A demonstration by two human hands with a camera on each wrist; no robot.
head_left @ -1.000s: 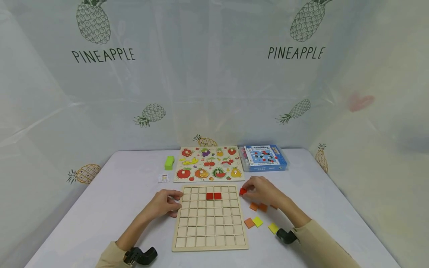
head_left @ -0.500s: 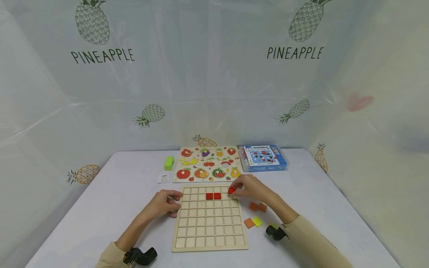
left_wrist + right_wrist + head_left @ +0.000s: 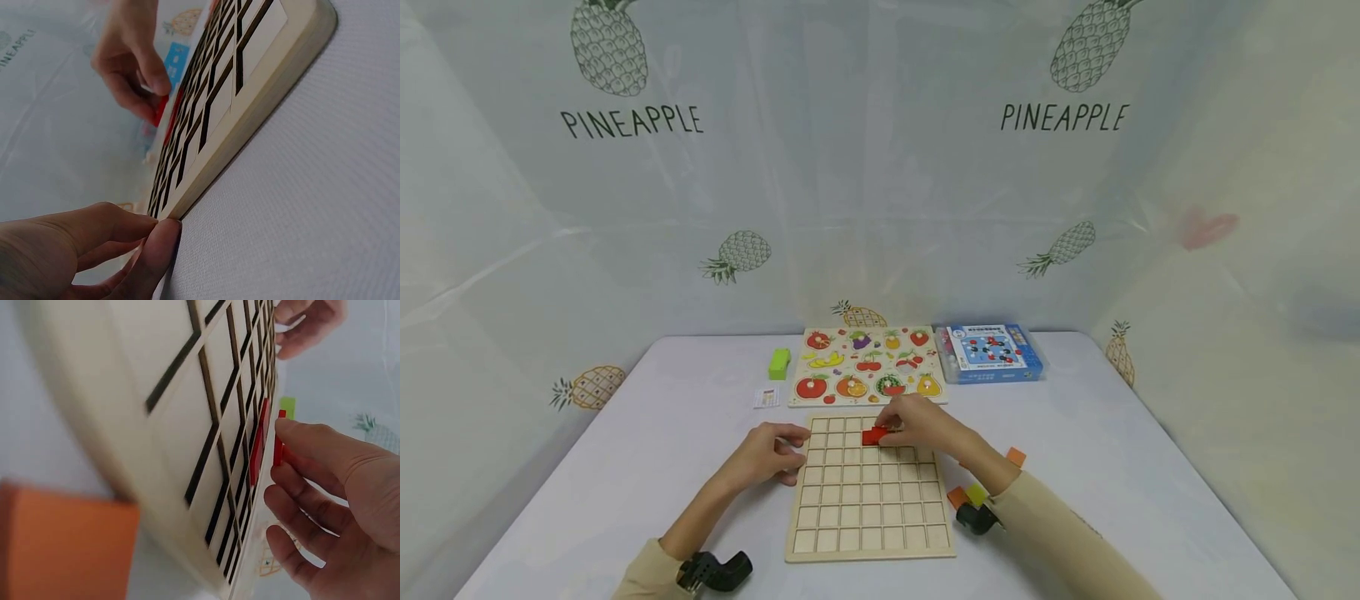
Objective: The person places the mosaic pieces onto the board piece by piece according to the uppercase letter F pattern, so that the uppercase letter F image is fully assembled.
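Note:
A wooden grid board (image 3: 848,493) lies on the table. My left hand (image 3: 766,455) is at its left edge; in the left wrist view, the index finger (image 3: 109,225) and thumb (image 3: 161,245) rest their tips against the rim. My right hand (image 3: 919,423) is over the upper part of the board and pinches a red square tile (image 3: 280,440) between thumb and fingers. In the right wrist view that tile stands slightly off the grid, facing two red tiles (image 3: 257,456) set in cells. From the head, the hand and held tile partly cover the set ones.
Right of the board lie orange tiles (image 3: 1017,457) and a yellow tile (image 3: 976,493), partly hidden by my right arm. Behind it are a fruit puzzle board (image 3: 868,367), a blue boxed set (image 3: 992,354), a green block (image 3: 779,364) and a small printed card (image 3: 766,398).
My right hand has carried the red tile leftward from beside the board's right edge to above the two red tiles in the grid. The left hand has stayed at the board's left edge.

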